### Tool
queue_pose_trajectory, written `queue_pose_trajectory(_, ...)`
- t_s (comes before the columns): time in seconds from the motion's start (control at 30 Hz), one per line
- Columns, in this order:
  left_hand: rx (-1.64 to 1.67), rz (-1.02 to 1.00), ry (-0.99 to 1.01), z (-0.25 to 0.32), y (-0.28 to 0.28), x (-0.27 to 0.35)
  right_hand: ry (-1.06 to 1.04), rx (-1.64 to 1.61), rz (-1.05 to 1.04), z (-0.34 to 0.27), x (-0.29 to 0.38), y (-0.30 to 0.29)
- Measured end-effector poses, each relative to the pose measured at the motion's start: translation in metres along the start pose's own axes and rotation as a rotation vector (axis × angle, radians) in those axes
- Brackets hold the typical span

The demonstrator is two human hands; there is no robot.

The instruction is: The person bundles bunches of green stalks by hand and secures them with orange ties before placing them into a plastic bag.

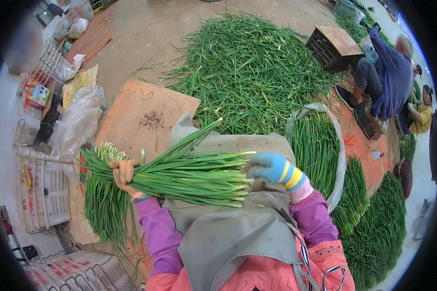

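Observation:
My left hand, in an orange-tan glove, is closed around a bundle of green Chinese chives that lies sideways above my grey apron. The pale cut ends point right. My right hand, in a blue and yellow striped glove, is blurred beside those ends; whether it grips any stalk is unclear. Beneath and left of my left hand, another bunch of chives hangs down with its white ends up. Ahead spreads a large heap of loose chives.
A clear plastic bag of chives stands right, with chive bunches beyond it. A board lies front left. Plastic crates line the left. A black crate stands near a seated person; other people are farther right.

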State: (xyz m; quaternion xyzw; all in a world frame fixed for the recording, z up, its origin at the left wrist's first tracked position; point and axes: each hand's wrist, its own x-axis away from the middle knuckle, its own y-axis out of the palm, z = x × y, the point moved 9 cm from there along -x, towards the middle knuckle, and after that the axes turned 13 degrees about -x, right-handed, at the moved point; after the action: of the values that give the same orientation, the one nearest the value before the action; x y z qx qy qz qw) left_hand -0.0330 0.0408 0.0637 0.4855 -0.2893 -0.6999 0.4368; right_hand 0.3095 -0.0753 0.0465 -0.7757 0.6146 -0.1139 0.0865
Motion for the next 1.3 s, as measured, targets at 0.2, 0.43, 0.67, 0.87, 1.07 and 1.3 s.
queue_pose_trajectory(0.2,-0.058,0.207,0.022,0.001,-0.014,0.005,-0.245,0.677,0.475,-0.056,0.020,-0.052)
queue_pose_trajectory(0.43,-0.033,0.251,-0.026,-0.002,-0.009,0.000,-0.064,0.712,0.066,-0.054,0.019,0.049)
queue_pose_trajectory(0.67,-0.074,0.209,-0.045,-0.006,0.003,-0.001,0.093,0.630,-0.271,-0.028,-0.007,0.073)
queue_pose_trajectory(0.87,-0.130,0.191,-0.043,-0.004,-0.002,0.001,-0.311,0.339,-0.048,-0.083,0.002,0.081)
queue_pose_trajectory(1.07,-0.013,0.161,-0.081,-0.007,-0.015,0.007,-0.184,0.216,0.212,-0.054,0.010,0.049)
queue_pose_trajectory(1.3,-0.028,0.124,-0.068,-0.006,-0.015,0.003,-0.190,0.429,0.212,-0.049,-0.002,0.039)
